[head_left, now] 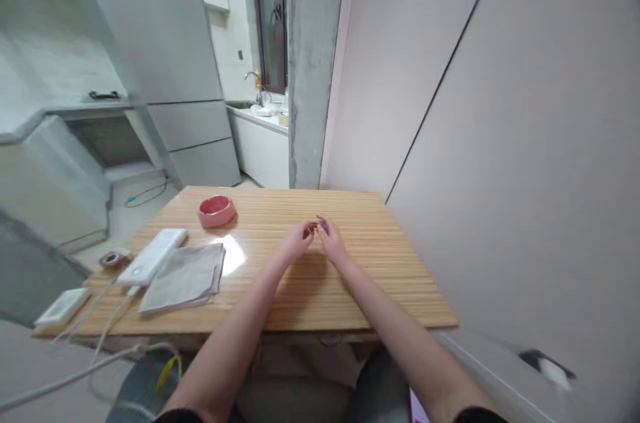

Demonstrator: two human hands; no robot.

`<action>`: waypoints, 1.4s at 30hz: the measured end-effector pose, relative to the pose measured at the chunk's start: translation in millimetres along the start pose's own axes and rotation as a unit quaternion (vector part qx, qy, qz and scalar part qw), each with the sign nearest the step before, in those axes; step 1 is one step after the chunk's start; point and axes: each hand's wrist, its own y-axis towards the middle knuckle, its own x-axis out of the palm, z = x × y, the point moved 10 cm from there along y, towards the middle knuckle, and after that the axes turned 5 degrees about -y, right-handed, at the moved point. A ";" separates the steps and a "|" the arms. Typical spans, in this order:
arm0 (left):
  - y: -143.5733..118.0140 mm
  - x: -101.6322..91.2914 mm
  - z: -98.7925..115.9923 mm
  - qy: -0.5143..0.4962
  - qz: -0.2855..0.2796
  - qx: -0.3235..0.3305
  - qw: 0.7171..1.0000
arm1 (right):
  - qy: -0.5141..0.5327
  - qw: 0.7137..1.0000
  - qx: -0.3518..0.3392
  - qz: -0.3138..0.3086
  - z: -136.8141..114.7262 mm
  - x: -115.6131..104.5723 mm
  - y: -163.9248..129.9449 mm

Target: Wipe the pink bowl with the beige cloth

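Observation:
My left hand [299,240] and my right hand [330,238] meet at the fingertips above the middle of the wooden table [390,276]. The left fingers are curled inward, closed in a pinch. Against them, the right fingers are bent and pressed together. Whatever may lie between the fingertips is too small or too hidden to make out. Both forearms reach in from the front edge, and a shadow falls on the tabletop under the hands.
On the table's left stand a pink bowl-like dish [217,212], a grey folded cloth [183,279], a white power strip [153,256] with cables, a small roll [114,259] and a white box [63,309]. A pale wall [500,143] borders the right side; a fridge [160,43] stands beyond.

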 end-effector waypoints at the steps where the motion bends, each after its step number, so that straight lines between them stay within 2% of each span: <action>1: 7.4 4.6 -1.9 0.005 -0.004 -0.006 1.000 | -0.010 1.000 0.016 0.015 7.4 2.5 2.8; 4: 21.9 14.4 -6.9 0.004 -0.011 -0.007 1.000 | -0.035 0.998 0.043 0.036 24.3 10.6 8.4; 7: 20.4 16.8 -9.9 -0.019 -0.008 0.016 1.000 | -0.054 0.998 0.034 0.022 31.8 17.3 9.4; 14: 13.9 14.0 -10.7 -0.051 -0.014 0.032 0.998 | -0.070 0.997 0.031 0.016 32.2 15.8 9.1; 18: 17.3 10.2 -2.4 0.014 -0.052 0.051 0.997 | -0.056 0.998 0.027 -0.010 26.4 20.3 9.1; 20: 18.6 -10.5 1.3 0.084 -0.022 0.046 0.995 | -0.048 0.998 0.029 -0.016 24.8 20.9 8.1; 21: 18.7 -30.5 2.6 0.128 0.025 0.034 0.991 | -0.044 0.998 0.035 -0.010 25.3 19.5 7.5; 23: 12.2 -84.7 5.3 0.224 0.160 -0.006 0.961 | -0.034 0.998 0.056 0.010 28.7 15.6 6.3; 25: -1.6 -137.4 3.4 0.305 0.268 -0.059 0.912 | -0.017 0.997 0.077 0.022 32.6 13.8 5.3; 27: -15.2 -176.9 -11.9 0.352 0.306 -0.125 0.876 | -0.001 0.996 0.091 0.025 35.3 14.3 5.0; 29: -29.9 -203.5 -39.9 0.360 0.305 -0.203 0.858 | 0.006 0.994 0.102 0.030 36.9 14.0 5.1; 31: -45.6 -217.4 -67.5 0.346 0.297 -0.262 0.850 | 0.008 0.994 0.107 0.036 37.1 13.2 5.3; 33: -57.6 -222.0 -84.9 0.333 0.296 -0.285 0.849 | 0.007 0.993 0.108 0.037 36.0 12.8 5.5; 36: -63.2 -221.9 -91.8 0.329 0.309 -0.273 0.850 | -0.003 0.993 0.116 0.024 34.4 13.5 4.9; 42: -57.0 -225.1 -96.4 0.337 0.321 -0.267 0.844 | -0.015 0.988 0.153 0.018 35.0 12.8 0.0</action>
